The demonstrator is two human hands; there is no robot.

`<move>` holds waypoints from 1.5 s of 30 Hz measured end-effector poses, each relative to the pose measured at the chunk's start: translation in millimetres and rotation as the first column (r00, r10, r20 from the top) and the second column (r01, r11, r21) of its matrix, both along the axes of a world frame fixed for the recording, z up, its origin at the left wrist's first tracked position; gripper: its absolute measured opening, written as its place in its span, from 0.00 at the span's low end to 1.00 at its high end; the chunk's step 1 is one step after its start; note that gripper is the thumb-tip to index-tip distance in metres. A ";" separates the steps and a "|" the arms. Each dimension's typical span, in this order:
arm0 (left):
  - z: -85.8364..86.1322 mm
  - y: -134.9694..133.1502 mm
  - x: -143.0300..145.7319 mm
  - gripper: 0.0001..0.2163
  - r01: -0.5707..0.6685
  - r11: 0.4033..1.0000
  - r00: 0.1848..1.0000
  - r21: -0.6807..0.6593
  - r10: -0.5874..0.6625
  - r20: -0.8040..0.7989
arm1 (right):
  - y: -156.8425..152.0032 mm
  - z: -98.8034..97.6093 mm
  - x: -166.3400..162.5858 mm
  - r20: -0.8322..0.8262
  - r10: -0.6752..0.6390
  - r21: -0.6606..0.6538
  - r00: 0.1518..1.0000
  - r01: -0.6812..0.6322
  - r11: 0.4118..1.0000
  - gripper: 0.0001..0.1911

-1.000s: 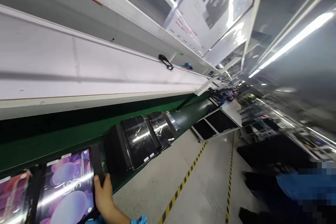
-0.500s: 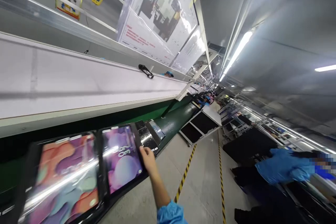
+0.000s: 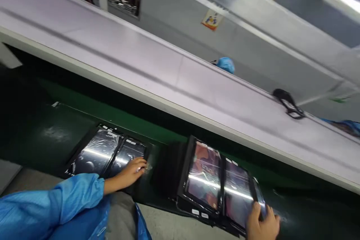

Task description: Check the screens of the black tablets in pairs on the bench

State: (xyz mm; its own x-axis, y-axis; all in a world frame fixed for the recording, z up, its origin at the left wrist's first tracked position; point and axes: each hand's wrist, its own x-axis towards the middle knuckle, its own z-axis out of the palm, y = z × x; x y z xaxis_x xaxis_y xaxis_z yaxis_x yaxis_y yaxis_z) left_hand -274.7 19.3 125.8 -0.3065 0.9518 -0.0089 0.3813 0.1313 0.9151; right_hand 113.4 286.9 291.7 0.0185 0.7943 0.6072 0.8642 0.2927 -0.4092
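Both hands down on tablets on the green belt.

Left hand (image 3: 132, 172) lies flat, grip released, on the edge of the dark tablet pair (image 3: 108, 155), steadying it. Right hand (image 3: 261, 225) is clenched on the near corner of the lit tablet pair (image 3: 219, 180), apparently to keep it square. White shelf (image 3: 168, 78) runs above.

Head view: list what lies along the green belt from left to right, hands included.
Blue sleeve → dark tablet pair → left hand → lit tablet with reddish screen → second lit tablet → right hand.
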 end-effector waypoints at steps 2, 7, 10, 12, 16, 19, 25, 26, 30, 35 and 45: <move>-41.4 -59.7 -53.2 0.16 -0.315 0.943 0.934 -0.107 0.289 -0.209 | -44.0 -28.8 -43.5 -0.111 0.035 0.139 0.993 -0.019 0.990 0.40; -127.3 -198.5 -132.3 0.31 -0.748 0.617 0.629 -0.243 0.544 -0.555 | -190.3 -109.2 -213.7 -0.101 0.766 -0.186 0.635 -0.768 0.612 0.14; -145.6 -232.5 -134.4 0.32 -0.771 0.571 0.619 -0.281 0.568 -0.543 | -237.2 -164.6 -293.9 -0.094 0.944 -0.565 0.317 -0.798 0.212 0.18; -147.5 -236.1 -127.9 0.29 -0.773 0.592 0.618 -0.229 0.620 -0.483 | -248.8 -195.2 -321.4 -0.065 0.987 -0.728 0.146 -0.683 0.053 0.21; -147.8 -229.3 -119.4 0.26 -0.825 0.541 0.555 -0.164 0.717 -0.422 | -252.0 -226.5 -337.8 -0.045 0.993 -0.843 -0.109 -0.530 -0.096 0.28; -151.4 -228.3 -117.2 0.26 -0.851 0.500 0.520 -0.161 0.755 -0.399 | -254.2 -230.1 -342.2 -0.013 0.991 -0.863 -0.131 -0.500 -0.078 0.30; -153.0 -228.2 -111.5 0.25 -0.881 0.452 0.470 -0.143 0.797 -0.380 | -260.3 -231.1 -350.6 0.031 0.988 -0.884 -0.153 -0.465 -0.045 0.29; -152.3 -227.6 -111.0 0.25 -0.883 0.448 0.466 -0.140 0.799 -0.381 | -260.4 -231.8 -350.8 0.030 0.987 -0.885 -0.158 -0.463 -0.047 0.29; -149.9 -225.1 -111.7 0.25 -0.882 0.454 0.467 -0.131 0.796 -0.384 | -259.6 -234.2 -348.9 0.032 0.982 -0.880 -0.185 -0.470 -0.060 0.25; -148.2 -225.5 -113.5 0.25 -0.871 0.474 0.484 -0.131 0.782 -0.393 | -258.9 -234.2 -345.8 0.025 0.985 -0.866 -0.172 -0.496 -0.064 0.25; -143.3 -226.7 -117.3 0.27 -0.856 0.491 0.512 -0.164 0.753 -0.413 | -259.7 -236.7 -339.6 0.004 0.991 -0.841 -0.131 -0.537 -0.068 0.27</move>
